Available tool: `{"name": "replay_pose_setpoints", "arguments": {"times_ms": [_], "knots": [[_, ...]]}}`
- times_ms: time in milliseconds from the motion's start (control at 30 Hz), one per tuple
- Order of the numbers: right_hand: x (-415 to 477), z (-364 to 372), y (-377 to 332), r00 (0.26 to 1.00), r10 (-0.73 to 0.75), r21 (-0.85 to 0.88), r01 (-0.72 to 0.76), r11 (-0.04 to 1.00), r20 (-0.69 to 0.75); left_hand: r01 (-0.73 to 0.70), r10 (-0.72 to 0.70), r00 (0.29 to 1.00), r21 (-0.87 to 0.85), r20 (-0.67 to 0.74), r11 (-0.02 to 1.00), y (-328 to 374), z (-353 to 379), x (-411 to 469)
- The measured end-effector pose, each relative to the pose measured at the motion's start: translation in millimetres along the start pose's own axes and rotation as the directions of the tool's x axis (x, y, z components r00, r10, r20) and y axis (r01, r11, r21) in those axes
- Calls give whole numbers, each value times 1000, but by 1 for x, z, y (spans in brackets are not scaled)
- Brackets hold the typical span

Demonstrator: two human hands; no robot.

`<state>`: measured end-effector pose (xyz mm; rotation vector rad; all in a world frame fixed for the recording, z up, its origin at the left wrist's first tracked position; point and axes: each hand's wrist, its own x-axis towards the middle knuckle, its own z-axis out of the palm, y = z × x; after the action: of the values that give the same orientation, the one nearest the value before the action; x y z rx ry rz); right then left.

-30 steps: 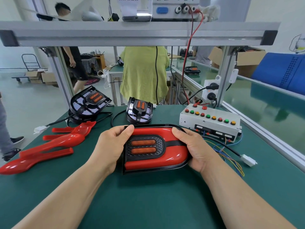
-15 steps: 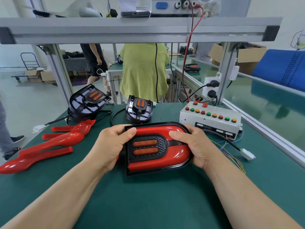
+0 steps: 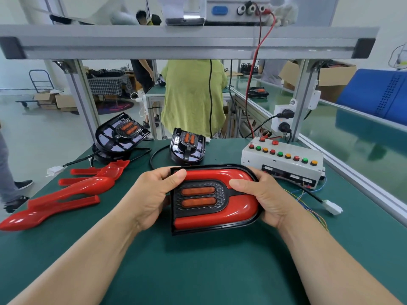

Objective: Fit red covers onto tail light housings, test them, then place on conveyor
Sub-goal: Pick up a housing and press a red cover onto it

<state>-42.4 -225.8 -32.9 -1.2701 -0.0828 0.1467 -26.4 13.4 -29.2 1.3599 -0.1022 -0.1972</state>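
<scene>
Hands (image 3: 152,194) gripping red tail light (image 3: 214,199), no legible labels

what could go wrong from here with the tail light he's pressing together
1. Both hands, left hand and right hand, press the glossy red cover into the black tail light housing; uneven pressure might leave one edge unseated.
2. The white plug on the black cable lies loose beside the right hand, so a wrist could snag it.
3. The spare red plastic covers sit near the left forearm and might get knocked along the green bench mat.
</scene>
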Motion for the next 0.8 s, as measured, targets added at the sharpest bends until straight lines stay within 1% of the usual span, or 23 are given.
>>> {"name": "replay_pose_setpoints", "arguments": {"times_ms": [167,233,367,500,633,700,800], "knots": [[1,-1,0,1000,5,-19,-5,1000,-26,59,-58,993,-13,101,998,1,-1,-1],[0,-1,0,1000,10,-30,-11,999,-28,69,-67,991,-14,120,998,1,-1,-2],[-1,0,0,1000,-5,-55,4,998,-22,46,-45,994,-8,102,999,1,3,-2],[0,2,0,999,-39,-59,37,998,-36,5,-4,1000,-43,12,999,1,8,-2],[0,4,-2,996,-84,-86,80,993,-42,-18,17,999,-33,-33,999,1,10,-3],[-1,4,-2,996,-71,-95,66,993,-45,-7,6,999,-22,-37,1000,1,11,-4],[-2,4,-2,998,-35,-105,30,994,-43,63,-63,998,-36,-5,997,2,13,-6]]}}
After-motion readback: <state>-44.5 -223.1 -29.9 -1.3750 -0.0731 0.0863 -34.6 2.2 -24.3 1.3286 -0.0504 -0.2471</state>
